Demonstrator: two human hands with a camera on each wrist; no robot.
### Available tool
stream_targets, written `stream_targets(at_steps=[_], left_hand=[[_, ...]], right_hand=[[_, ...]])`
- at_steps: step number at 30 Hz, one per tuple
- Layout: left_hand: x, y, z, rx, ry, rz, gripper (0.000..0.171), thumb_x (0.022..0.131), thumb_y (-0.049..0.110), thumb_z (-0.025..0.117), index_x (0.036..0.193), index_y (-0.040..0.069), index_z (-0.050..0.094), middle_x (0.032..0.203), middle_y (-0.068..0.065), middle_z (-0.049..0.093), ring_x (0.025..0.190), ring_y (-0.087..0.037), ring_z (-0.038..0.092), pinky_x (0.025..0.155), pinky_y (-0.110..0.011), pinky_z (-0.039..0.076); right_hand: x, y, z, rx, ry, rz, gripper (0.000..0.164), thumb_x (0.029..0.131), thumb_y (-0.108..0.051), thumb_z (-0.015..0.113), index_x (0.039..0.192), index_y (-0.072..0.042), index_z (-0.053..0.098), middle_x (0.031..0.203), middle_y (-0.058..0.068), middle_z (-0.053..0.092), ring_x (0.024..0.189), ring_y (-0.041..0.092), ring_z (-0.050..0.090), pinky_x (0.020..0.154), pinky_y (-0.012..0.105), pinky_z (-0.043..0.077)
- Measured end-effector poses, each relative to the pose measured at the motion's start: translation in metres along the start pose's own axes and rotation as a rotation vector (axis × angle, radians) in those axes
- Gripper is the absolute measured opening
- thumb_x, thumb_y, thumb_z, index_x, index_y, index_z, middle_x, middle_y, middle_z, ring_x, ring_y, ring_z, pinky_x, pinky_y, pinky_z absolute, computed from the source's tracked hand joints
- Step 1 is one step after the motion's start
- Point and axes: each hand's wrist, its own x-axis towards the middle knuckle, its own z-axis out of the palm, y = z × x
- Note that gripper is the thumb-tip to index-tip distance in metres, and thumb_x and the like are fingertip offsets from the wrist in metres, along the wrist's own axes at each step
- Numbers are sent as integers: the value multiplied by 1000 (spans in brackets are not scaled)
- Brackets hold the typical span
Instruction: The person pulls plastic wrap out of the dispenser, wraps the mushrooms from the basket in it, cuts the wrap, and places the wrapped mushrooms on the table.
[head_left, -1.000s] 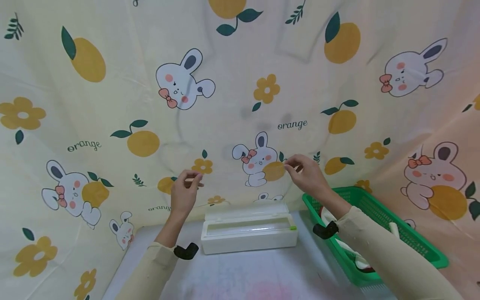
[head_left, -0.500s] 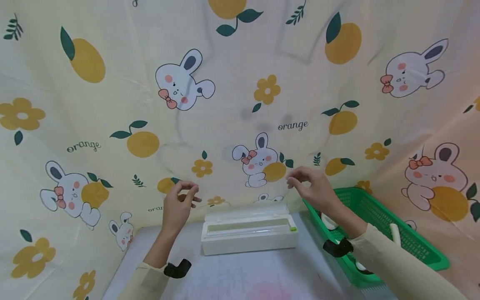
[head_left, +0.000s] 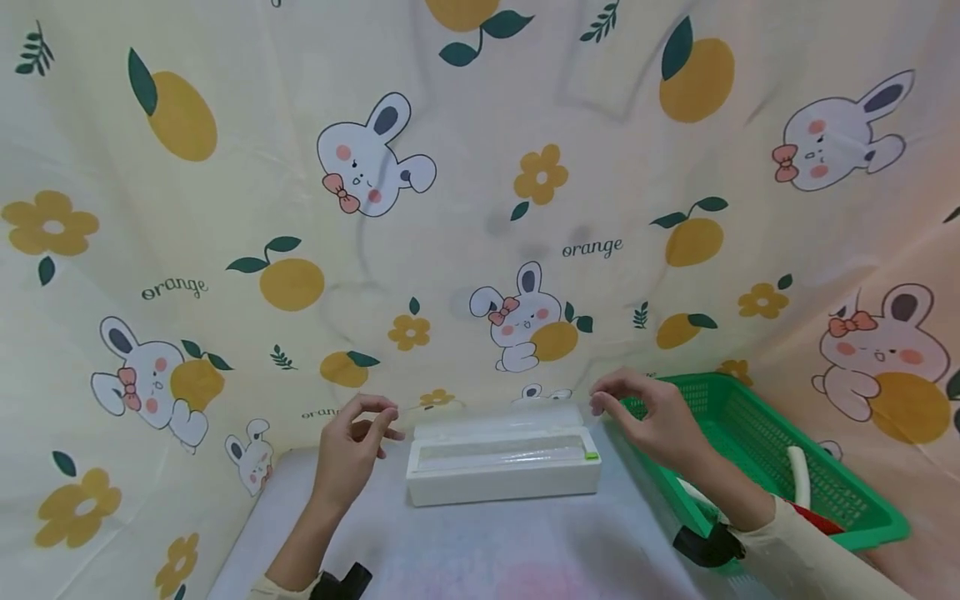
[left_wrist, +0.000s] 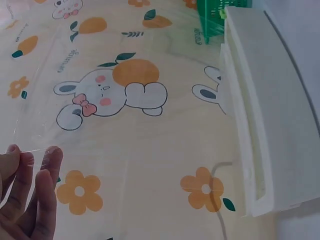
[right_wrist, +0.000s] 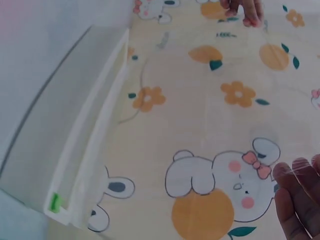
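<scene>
A white cling film dispenser (head_left: 504,485) sits on the table with its long lid raised. Thin clear cling film (left_wrist: 42,132) stretches between the dispenser and both hands, its edges showing as faint bright lines. My left hand (head_left: 348,450) pinches one corner of it between thumb and forefinger, left of the dispenser. On the other side, my right hand (head_left: 660,421) pinches the opposite corner in front of the green basket. In the right wrist view, creased film shows at the right fingertips (right_wrist: 300,165). A small green slider (head_left: 591,456) is at the dispenser's right end.
A green perforated basket (head_left: 757,425) stands at the right, holding a white curved handle (head_left: 800,477) and something red (head_left: 821,518), partly behind the right arm. A cloth (head_left: 450,250) printed with rabbits and oranges hangs behind the white tabletop (head_left: 465,550).
Both hands have come down and back toward me, moving slightly apart while still pinching the film. The dispenser and basket have stayed in place; the head view has shifted slightly.
</scene>
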Motion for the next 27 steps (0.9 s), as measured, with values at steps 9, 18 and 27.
stream_targets(at_steps=[9,18,27], left_hand=[[-20,-30,-7,0,-93,-28,9,98,12,64,107,11,65,103,-5,68,75,-25,73,47,-29,50],[-42,-54,-5,-59,-196,-108,17,94,28,70,104,15,67,106,-4,66,71,-22,73,39,-27,44],[-61,-66,-7,-57,-349,-215,18,95,32,69,103,16,67,102,-12,66,70,-25,73,57,-29,56]], right_hand=[[-33,-7,0,40,-17,-30,24,87,-5,77,102,-23,71,91,-11,72,80,4,63,73,18,53],[-72,-4,0,182,-149,-68,30,88,1,74,105,-23,69,88,-10,71,76,7,66,72,21,56],[-103,10,10,337,-276,-69,29,93,4,66,107,-21,67,87,-8,69,76,9,65,70,25,56]])
